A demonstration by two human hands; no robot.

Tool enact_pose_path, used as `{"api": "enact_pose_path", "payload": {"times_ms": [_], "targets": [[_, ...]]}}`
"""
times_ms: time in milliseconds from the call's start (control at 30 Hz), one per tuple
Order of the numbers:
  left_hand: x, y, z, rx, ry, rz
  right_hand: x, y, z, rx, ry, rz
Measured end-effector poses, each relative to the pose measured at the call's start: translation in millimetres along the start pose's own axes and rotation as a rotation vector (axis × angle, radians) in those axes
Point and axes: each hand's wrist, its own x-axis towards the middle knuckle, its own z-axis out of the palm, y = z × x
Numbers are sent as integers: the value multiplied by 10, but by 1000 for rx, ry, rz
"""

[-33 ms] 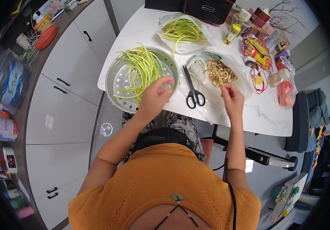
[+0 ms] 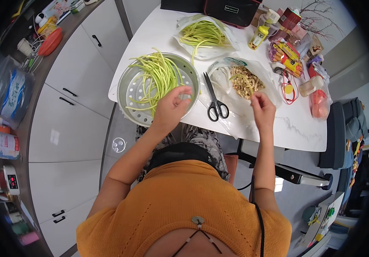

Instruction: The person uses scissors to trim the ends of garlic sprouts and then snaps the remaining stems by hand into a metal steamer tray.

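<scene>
Black bag (image 2: 218,9) cut off by the top edge; shelf clutter (image 2: 8,111) blurred.

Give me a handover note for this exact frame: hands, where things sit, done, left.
Left hand: over the near rim of the perforated metal tray, fingers pinched; what it holds is unclear.
Right hand: pinching a scrap over the bag of trimmings.
Scissors lie untouched between the two.
Done: long green stems piled in the tray.
Left: more stems in the far plastic bag.
</scene>
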Motion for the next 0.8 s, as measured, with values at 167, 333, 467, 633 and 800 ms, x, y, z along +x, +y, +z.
{"api": "enact_pose_path", "payload": {"times_ms": [167, 333, 467, 633, 800], "targets": [[29, -77, -157, 198, 33, 25, 201, 120, -118, -678, 80, -70], [89, -155, -240, 203, 111, 12, 216, -20, 134, -596, 75, -242], [142, -185, -273, 262, 109, 32, 209, -184, 551, -435, -132, -370], [143, -195, -281, 304, 58, 31, 395, -322, 994, -464, -284, -358], [139, -227, -304, 261, 53, 4, 758, -131, 1343, -314, -325, -408]]}}
